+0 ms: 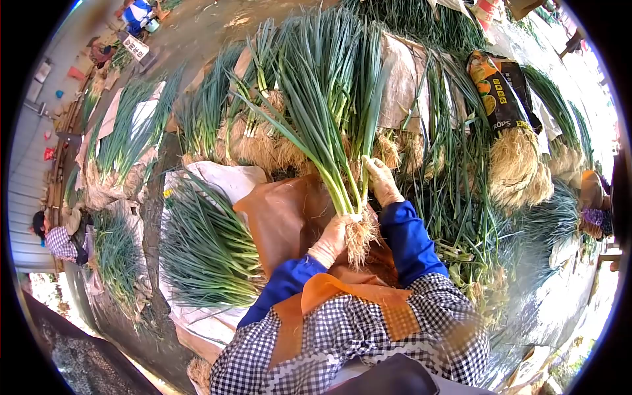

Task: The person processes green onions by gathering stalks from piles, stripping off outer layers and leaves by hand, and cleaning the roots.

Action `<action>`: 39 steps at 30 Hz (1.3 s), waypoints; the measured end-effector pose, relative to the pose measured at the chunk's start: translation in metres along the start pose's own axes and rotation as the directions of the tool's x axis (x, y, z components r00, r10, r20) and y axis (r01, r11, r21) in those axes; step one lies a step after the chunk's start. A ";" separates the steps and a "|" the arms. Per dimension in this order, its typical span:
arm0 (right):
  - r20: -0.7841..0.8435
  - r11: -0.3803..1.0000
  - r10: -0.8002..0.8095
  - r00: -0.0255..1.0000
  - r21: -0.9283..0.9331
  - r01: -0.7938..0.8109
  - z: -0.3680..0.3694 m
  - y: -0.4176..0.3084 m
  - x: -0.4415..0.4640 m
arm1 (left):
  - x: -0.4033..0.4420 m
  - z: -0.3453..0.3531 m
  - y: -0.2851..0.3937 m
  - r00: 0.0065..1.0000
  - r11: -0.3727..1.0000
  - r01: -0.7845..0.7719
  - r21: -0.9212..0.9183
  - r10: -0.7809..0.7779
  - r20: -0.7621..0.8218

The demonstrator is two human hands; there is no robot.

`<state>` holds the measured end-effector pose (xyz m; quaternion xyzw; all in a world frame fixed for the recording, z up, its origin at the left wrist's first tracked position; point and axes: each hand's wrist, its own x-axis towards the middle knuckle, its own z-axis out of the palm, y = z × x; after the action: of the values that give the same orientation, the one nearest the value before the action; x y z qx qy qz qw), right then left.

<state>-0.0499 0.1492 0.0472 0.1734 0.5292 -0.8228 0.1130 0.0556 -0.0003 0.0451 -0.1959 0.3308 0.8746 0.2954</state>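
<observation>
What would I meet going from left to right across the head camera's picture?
Another person in checked clothing → a narrow pile of green stalks → a broader pile on a pale sheet → the wearer's left hand → their right hand → a black printed wrapper.

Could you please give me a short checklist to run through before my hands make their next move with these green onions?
1. Left hand closed around the held bunch, just above the roots: ok.
2. Right hand at the bunch's right side: ok; whether its fingers grip firmly: cannot tell.
3. Roots showing below the left hand: ok.
4. Leaves gathered closely: not ok, some splay leftward.
5. Bunch tied: cannot tell, the left hand covers part of the base.
</observation>
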 end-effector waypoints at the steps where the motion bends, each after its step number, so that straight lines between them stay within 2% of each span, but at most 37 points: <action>1: -0.017 0.985 -0.171 0.985 -0.012 0.171 -0.001 0.011 0.009 | 0.003 0.002 -0.004 1.000 0.998 0.025 -0.058 -0.026 -0.015; 3: -0.099 0.902 -0.408 0.907 -0.196 0.385 -0.007 0.030 0.020 | 0.010 0.006 -0.011 0.999 0.982 -0.021 -0.189 0.015 -0.033; 4: -0.110 0.827 -0.391 0.914 -0.478 0.296 -0.007 0.021 0.007 | 0.013 0.001 -0.014 0.999 0.981 -0.019 -0.193 0.013 -0.032; 5: -0.087 0.932 -0.287 0.954 -0.256 0.257 0.014 -0.006 -0.030 | 0.017 -0.005 -0.017 0.998 0.978 -0.031 -0.205 0.020 -0.055; 7: 0.133 0.931 -0.061 0.989 -0.349 0.104 0.011 -0.017 -0.077 | 0.021 -0.005 -0.012 0.997 0.963 -0.040 -0.265 0.020 -0.080; 9: 0.237 0.798 0.182 0.954 -0.603 -0.003 -0.008 -0.042 -0.128 | 0.006 0.008 0.002 0.991 0.966 -0.124 -0.225 0.131 0.013; 10: 0.159 0.838 0.161 0.974 -0.544 -0.049 -0.028 -0.045 -0.145 | 0.019 0.000 -0.004 0.996 0.958 -0.079 -0.275 0.068 -0.051; 11: 0.076 0.873 0.142 0.987 -0.479 -0.089 -0.049 -0.051 -0.154 | 0.016 -0.001 -0.005 0.997 0.957 -0.074 -0.279 0.062 -0.052; 12: 0.007 0.666 0.194 0.981 -0.735 -0.127 -0.066 -0.057 -0.153 | 0.013 0.000 -0.002 0.998 0.972 -0.068 -0.226 0.069 -0.002; 13: -0.077 0.385 0.220 0.972 -0.909 -0.159 -0.086 -0.063 -0.148 | 0.010 0.002 -0.001 0.996 0.983 -0.064 -0.171 0.073 0.051; 14: -0.181 -0.293 0.538 0.823 -0.956 -0.019 -0.129 -0.037 -0.111 | 0.008 0.006 -0.001 0.996 0.989 -0.044 -0.140 0.054 0.068; 15: -0.278 -0.606 0.533 0.799 -0.784 0.131 -0.110 -0.046 -0.114 | 0.006 0.012 0.000 0.996 0.990 -0.040 -0.136 0.050 0.077; 16: -0.183 -0.375 0.433 0.883 -0.927 -0.009 -0.081 -0.059 -0.104 | 0.003 0.021 0.003 0.994 0.993 -0.097 -0.067 0.100 0.035; 17: 0.046 0.231 0.092 0.995 -0.973 0.024 -0.101 -0.020 -0.075 | 0.002 0.026 0.003 0.988 0.988 -0.155 0.001 0.155 -0.009; 18: -0.051 0.623 0.144 0.988 -0.771 -0.130 -0.045 -0.055 -0.082 | 0.004 0.023 -0.002 0.985 0.985 -0.167 0.036 0.168 -0.029; 19: 0.001 0.582 -0.048 0.999 -0.813 0.029 -0.026 -0.048 -0.067 | 0.008 0.021 -0.006 0.981 0.982 -0.188 0.018 0.189 -0.040; 20: 0.122 0.345 -0.283 0.951 -0.912 0.220 -0.021 -0.026 -0.040 | 0.015 0.015 -0.012 0.970 0.972 -0.228 0.060 0.232 -0.071; 21: 0.185 0.088 -0.322 0.929 -0.971 0.224 -0.013 -0.017 -0.026 | 0.022 0.008 -0.018 0.957 0.959 -0.264 0.103 0.274 -0.100; 23: 0.216 -0.055 -0.325 0.921 -0.976 0.210 0.012 -0.019 -0.038 | 0.030 0.002 -0.017 0.943 0.950 -0.285 0.126 0.301 -0.139; 24: 0.349 -0.050 -0.464 0.814 -0.928 0.369 0.008 -0.011 -0.044 | 0.035 -0.003 -0.019 0.954 0.965 -0.255 0.068 0.262 -0.147; 25: 0.250 0.155 -0.106 0.962 -0.952 0.265 0.019 -0.030 -0.066 | 0.034 -0.007 -0.023 0.964 0.976 -0.216 0.007 0.214 -0.157; 26: 0.372 0.318 -0.021 0.928 -0.878 0.359 0.018 -0.034 -0.093 | 0.018 0.006 -0.013 0.965 0.971 -0.229 -0.073 0.217 -0.146; 27: 0.492 0.483 0.040 0.869 -0.771 0.414 0.010 -0.033 -0.117 | 0.024 -0.005 -0.015 0.956 0.956 -0.287 0.066 0.290 -0.036; 28: 0.544 0.508 0.227 0.808 -0.774 0.379 -0.006 -0.037 -0.124 | 0.030 -0.016 -0.018 0.931 0.912 -0.366 0.188 0.358 0.075; 29: 0.582 0.523 0.397 0.710 -0.779 0.346 -0.024 -0.045 -0.128 | 0.020 0.000 -0.006 0.991 0.976 -0.132 -0.171 0.130 -0.024; 30: 0.382 0.501 0.468 0.797 -0.858 0.117 -0.031 -0.058 -0.131 | 0.011 0.009 0.002 0.995 0.975 -0.103 -0.196 0.102 -0.014; 31: 0.086 0.029 0.424 0.902 -0.996 0.082 -0.016 -0.071 -0.126 | 0.005 0.012 0.006 0.997 0.972 -0.071 -0.223 0.072 -0.003; 32: 0.145 0.067 0.173 0.974 -0.988 0.136 -0.043 -0.047 -0.106 | 0.002 0.015 0.009 1.000 0.965 -0.019 -0.260 0.021 0.007; 33: 0.192 0.087 -0.099 0.976 -0.976 0.200 -0.067 -0.025 -0.083 | 0.005 0.011 0.008 0.999 0.967 0.003 -0.255 0.006 0.037; 34: 0.146 0.585 -0.007 0.989 -0.802 0.122 -0.059 -0.029 -0.073 | 0.012 0.002 0.007 0.994 0.965 0.038 -0.261 -0.010 0.107; 35: 0.159 0.913 0.102 0.982 -0.407 -0.029 -0.047 -0.029 -0.061 | 0.016 -0.007 0.005 0.985 0.961 0.073 -0.268 -0.027 0.170; 36: 0.108 0.942 0.101 0.989 -0.330 -0.060 -0.038 -0.018 -0.042 | 0.014 -0.008 0.006 0.985 0.963 0.070 -0.262 -0.025 0.172; 37: 0.070 0.933 0.056 0.996 -0.359 -0.027 -0.034 -0.004 -0.023 | 0.013 -0.007 0.008 0.987 0.960 0.066 -0.272 -0.024 0.158; 38: 0.088 0.965 0.095 0.992 -0.254 -0.070 -0.026 -0.002 -0.012 | 0.012 -0.007 0.010 0.989 0.957 0.061 -0.284 -0.021 0.144; 39: 0.112 0.982 0.135 0.985 -0.147 -0.118 -0.018 0.002 -0.004 | 0.011 -0.009 0.013 0.973 0.946 0.097 -0.308 -0.025 0.228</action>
<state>-0.0428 0.1647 0.0405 0.1481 0.5658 -0.7838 0.2089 0.0401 -0.0100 0.0385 -0.1526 0.1447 0.9231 0.3220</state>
